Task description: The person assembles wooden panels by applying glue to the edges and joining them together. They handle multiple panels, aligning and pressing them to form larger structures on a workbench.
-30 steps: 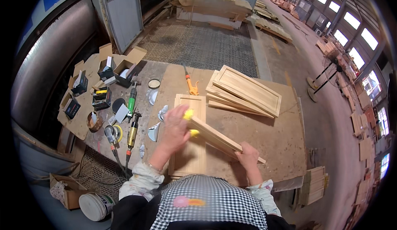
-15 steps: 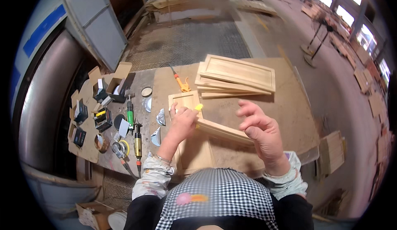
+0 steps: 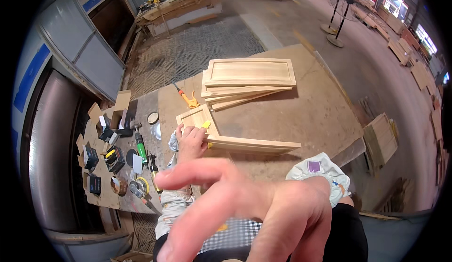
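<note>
Workshop floor, metal mesh, at 11 o'clock, clock read from the middle of the view; pedestal fan between 1 and 2. Workbench, one, brown-topped, bare board showing toward 3. Edge-standing panel, one, pale wood, set on its narrow side over the bench, stretching from the centre toward 4 o'clock. Left hand, at 8: fingers and thumb pinching the left end of that panel, yellow coverings at the tips. Right hand, between 5 and 6, near the camera and slightly blurred: fingers spread wide, apart from the wood, part of the checked apron seen behind it. Flat panel, one, framed, lying at 9 beside the left hand, partly covered by it. Stack of panels, pale wood, at 1, its pieces fanned unevenly. Air gun, orange, at 10, just beyond the flat panel. Green power tool, between 8 and 9; disc sander, yellow-rimmed, at 8. Small cartons, dark, several with flaps up, from 8 to 9. Further panels, stacked beyond the bench edge, at 3.
</note>
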A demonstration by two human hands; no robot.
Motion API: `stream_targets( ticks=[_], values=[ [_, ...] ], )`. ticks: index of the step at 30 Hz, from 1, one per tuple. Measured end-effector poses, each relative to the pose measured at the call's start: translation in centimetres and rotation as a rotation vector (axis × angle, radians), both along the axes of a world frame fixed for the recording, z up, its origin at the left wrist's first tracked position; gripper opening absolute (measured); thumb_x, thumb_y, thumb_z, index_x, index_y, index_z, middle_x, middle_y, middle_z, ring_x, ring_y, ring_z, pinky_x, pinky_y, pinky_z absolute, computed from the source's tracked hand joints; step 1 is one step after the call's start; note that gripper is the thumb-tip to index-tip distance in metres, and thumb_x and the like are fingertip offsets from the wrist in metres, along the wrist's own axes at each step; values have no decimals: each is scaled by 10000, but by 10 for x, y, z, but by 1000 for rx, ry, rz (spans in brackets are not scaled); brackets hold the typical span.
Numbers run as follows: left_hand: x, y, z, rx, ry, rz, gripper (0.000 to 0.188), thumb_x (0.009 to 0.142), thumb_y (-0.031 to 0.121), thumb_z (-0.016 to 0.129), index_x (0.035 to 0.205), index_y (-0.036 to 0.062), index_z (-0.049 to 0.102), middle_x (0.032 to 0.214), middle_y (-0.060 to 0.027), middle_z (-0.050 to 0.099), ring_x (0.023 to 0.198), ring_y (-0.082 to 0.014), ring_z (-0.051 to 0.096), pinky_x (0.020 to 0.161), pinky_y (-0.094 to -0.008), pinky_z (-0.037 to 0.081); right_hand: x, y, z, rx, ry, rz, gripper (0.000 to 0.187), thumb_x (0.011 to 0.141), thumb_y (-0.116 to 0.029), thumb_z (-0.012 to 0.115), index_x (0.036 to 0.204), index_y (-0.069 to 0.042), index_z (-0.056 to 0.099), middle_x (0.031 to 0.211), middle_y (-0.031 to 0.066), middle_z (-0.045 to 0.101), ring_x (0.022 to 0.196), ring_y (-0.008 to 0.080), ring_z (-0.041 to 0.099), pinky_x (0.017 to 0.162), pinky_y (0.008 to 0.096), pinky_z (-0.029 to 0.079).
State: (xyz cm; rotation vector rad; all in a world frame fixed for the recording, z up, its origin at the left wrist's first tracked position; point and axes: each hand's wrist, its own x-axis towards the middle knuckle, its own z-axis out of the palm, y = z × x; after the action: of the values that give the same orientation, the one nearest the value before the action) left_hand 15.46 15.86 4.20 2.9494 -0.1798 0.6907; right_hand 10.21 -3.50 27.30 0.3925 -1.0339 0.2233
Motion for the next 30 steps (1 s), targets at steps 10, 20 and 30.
stream_targets(
  ticks=[10,20,30],
  values=[
    [0,-3,2,-56,-39,-6,338,624,52,693,928,124,564,824,-27,570,935,-222,573,1010,-523,300,28,-48,14,-514,-218,-48,248,660,-83,876,850,6,743,1153,230,566,910,233,627,775,292,519],
    [-7,-6,6,-54,-43,-9,282,690,100,680,957,133,597,811,-23,566,920,-218,575,1019,-511,313,20,-10,6,-143,-57,-334,199,782,-113,811,782,39,684,1027,171,572,771,179,606,702,251,521],
    [-8,-7,7,-62,-100,-5,291,693,113,690,972,137,612,829,-29,577,929,-223,572,1011,-505,316,60,-61,11,-848,-468,-642,193,828,-244,734,739,-85,670,1038,81,569,971,247,475,900,377,361]
  ],
)
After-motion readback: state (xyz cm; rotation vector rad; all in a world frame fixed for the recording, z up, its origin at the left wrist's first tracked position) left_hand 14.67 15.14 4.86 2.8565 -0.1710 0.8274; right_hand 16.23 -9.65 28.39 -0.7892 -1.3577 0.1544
